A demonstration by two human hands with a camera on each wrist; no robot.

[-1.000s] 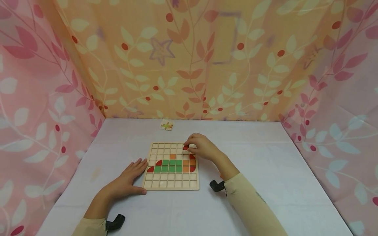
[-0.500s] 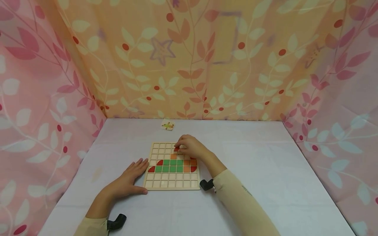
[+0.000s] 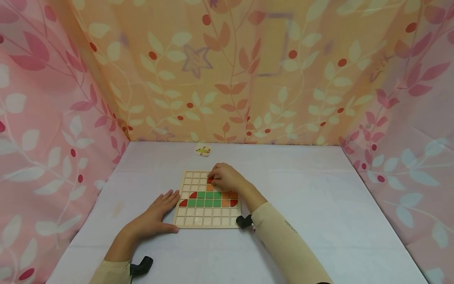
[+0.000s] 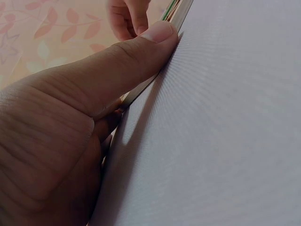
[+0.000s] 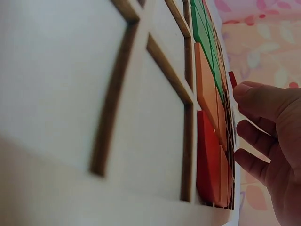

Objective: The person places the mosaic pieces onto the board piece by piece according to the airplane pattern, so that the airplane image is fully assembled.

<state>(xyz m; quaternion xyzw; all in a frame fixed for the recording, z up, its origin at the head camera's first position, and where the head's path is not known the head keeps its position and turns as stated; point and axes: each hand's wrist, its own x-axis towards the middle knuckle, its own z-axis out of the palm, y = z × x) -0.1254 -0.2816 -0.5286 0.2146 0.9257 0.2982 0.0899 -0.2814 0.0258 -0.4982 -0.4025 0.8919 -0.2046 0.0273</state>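
A square wooden grid board (image 3: pixel 195 221) lies on the table, with green tiles (image 3: pixel 209 202) in two rows. Orange tiles (image 3: pixel 225 199) and red curved-edge tiles (image 3: pixel 233 203) sit at the ends of those rows. My right hand (image 3: pixel 228 179) pinches a red tile (image 5: pixel 232 79) between thumb and fingers over the board's upper part, just beyond a lone orange tile (image 3: pixel 210 188). My left hand (image 3: pixel 156 215) lies along the board's left side, fingers spread at the edge. In the left wrist view its thumb (image 4: pixel 157 35) is against the board's edge. The right hand covers the board's upper right cells.
A small picture card (image 3: pixel 203 150) lies behind the board near the back of the table (image 3: pixel 312 189). Floral curtains (image 3: pixel 234 86) enclose the back and both sides. Black wrist mounts (image 3: pixel 142 266) stick out from both sleeves.
My right hand has carried the red tile leftward from the board's upper right, to just behind the lone orange tile. The left hand stays at the board's edge.
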